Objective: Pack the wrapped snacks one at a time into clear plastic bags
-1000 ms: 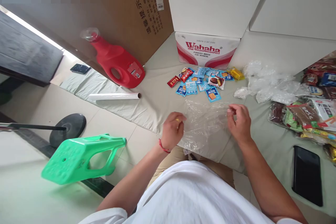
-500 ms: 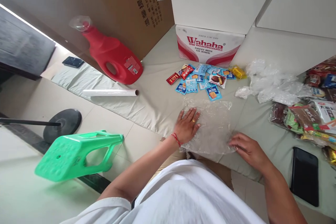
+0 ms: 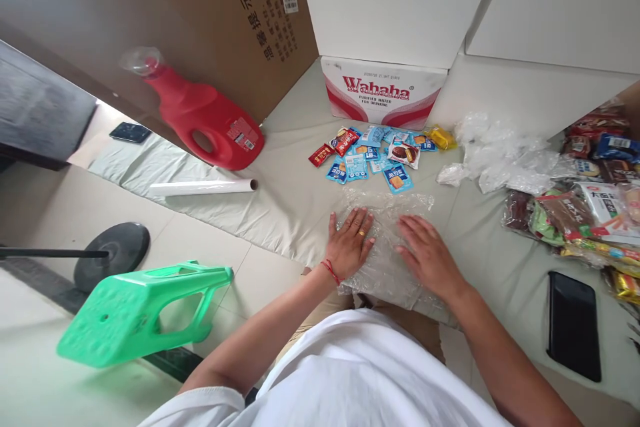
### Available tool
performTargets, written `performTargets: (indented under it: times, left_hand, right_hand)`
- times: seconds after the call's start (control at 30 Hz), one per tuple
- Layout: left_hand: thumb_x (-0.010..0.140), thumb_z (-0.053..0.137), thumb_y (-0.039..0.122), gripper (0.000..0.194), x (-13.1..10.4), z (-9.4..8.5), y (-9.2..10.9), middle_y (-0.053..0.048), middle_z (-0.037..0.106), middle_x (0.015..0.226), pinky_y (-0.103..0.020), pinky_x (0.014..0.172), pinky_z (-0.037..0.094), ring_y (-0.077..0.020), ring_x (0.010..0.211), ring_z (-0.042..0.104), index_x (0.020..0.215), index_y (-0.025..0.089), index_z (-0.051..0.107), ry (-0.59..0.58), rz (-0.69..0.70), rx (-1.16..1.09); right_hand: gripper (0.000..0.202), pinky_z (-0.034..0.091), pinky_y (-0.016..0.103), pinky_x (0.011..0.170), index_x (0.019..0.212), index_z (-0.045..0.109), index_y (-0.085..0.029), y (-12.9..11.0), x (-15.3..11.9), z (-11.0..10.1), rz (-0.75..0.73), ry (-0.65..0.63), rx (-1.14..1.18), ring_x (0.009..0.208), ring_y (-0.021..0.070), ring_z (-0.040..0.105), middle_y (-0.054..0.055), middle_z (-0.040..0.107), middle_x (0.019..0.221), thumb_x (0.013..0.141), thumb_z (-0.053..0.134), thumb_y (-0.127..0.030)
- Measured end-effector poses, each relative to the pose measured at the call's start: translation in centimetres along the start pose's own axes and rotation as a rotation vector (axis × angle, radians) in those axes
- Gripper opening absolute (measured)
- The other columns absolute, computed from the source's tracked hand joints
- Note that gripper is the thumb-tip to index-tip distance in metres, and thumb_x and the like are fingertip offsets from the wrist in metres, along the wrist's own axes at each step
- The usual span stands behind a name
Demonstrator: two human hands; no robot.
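A clear plastic bag (image 3: 387, 270) lies flat on the pale cloth in front of me. My left hand (image 3: 349, 243) rests on its left part, palm down with the fingers spread. Over the right part lies my right hand (image 3: 429, 255), its fingers stretched out and slightly blurred. Neither hand grips anything. Just beyond the bag is a loose pile of small snack packets (image 3: 370, 157), mostly blue, with a few red ones, a white one showing a chocolate cake, and a yellow one at the right end.
Crumpled clear bags (image 3: 500, 153) and a heap of packaged snacks (image 3: 585, 213) are at the right, above a black phone (image 3: 574, 325). Behind the packets stands a Wahaha carton (image 3: 383, 95). Leftward are a red jug (image 3: 207, 120), a white tube (image 3: 205, 187) and a green stool (image 3: 135, 313).
My right hand has moved left and forward from the bag's lower right corner onto its surface, with its fingers now stretched out. My left hand stays on the bag. The view has shifted slightly.
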State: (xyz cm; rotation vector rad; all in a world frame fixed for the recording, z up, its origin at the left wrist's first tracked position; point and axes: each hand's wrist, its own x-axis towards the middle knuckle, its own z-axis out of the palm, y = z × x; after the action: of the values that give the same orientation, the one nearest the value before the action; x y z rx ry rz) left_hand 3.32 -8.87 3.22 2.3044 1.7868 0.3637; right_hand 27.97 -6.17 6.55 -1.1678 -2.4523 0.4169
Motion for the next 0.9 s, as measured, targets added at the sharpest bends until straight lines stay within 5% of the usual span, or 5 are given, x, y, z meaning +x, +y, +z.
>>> performTargets:
  times: [0.17, 0.47, 0.6, 0.8, 0.9]
  left_hand:
    - [0.106, 0.027, 0.05, 0.061, 0.4, -0.2, -2.3, -0.011, 0.035, 0.167, -0.067, 0.126, -0.004, -0.0289, 0.155, 0.032, 0.161, 0.025, 0.033, -0.03, -0.067, 0.099]
    - [0.104, 0.029, 0.056, 0.069, 0.7, 0.0, -3.7, -0.012, 0.029, 0.169, -0.064, 0.127, 0.002, -0.0285, 0.156, 0.029, 0.164, 0.021, 0.026, -0.035, -0.068, 0.116]
    - [0.104, 0.03, 0.057, 0.07, 0.8, -0.1, -3.8, -0.013, 0.03, 0.168, -0.064, 0.127, 0.003, -0.0292, 0.156, 0.03, 0.164, 0.02, 0.026, -0.033, -0.058, 0.088]
    - [0.104, 0.028, 0.057, 0.069, 0.7, 0.2, -4.0, -0.011, 0.032, 0.168, -0.062, 0.128, 0.007, -0.027, 0.156, 0.03, 0.164, 0.023, 0.026, -0.002, -0.059, 0.102]
    - [0.103, 0.03, 0.059, 0.071, 0.7, 0.3, -4.0, -0.01, 0.032, 0.168, -0.063, 0.127, 0.01, -0.028, 0.156, 0.029, 0.164, 0.023, 0.025, 0.0, -0.06, 0.108]
  right_hand:
    - [0.056, 0.021, 0.065, 0.123, 0.159, 0.04, -0.02, 2.1, 1.6, 4.9, 0.118, -0.066, -0.292, 0.154, 0.0332, 0.029, 0.009, 0.04, 0.164, 0.107, 0.037, -0.04]
    - [0.043, 0.045, 0.048, 0.107, 0.128, 0.069, -0.017, 7.7, 1.6, 0.8, 0.297, 0.079, -0.252, 0.123, 0.0307, 0.058, 0.012, 0.069, 0.132, 0.105, 0.041, -0.04]
    - [0.038, 0.048, 0.043, 0.098, 0.114, 0.073, -0.017, 9.2, 6.6, -0.7, 0.316, 0.152, -0.265, 0.108, 0.0303, 0.059, 0.012, 0.074, 0.11, 0.102, 0.042, -0.036]
    - [0.063, 0.037, 0.049, 0.11, 0.148, 0.048, -0.009, 10.9, 17.0, 0.3, 0.232, 0.102, -0.385, 0.135, 0.0374, 0.042, 0.02, 0.055, 0.147, 0.091, 0.058, -0.033]
    - [0.06, 0.034, 0.054, 0.111, 0.143, 0.053, -0.009, 11.5, 19.8, 0.7, 0.258, 0.006, -0.432, 0.133, 0.0398, 0.044, 0.023, 0.057, 0.141, 0.089, 0.061, -0.034]
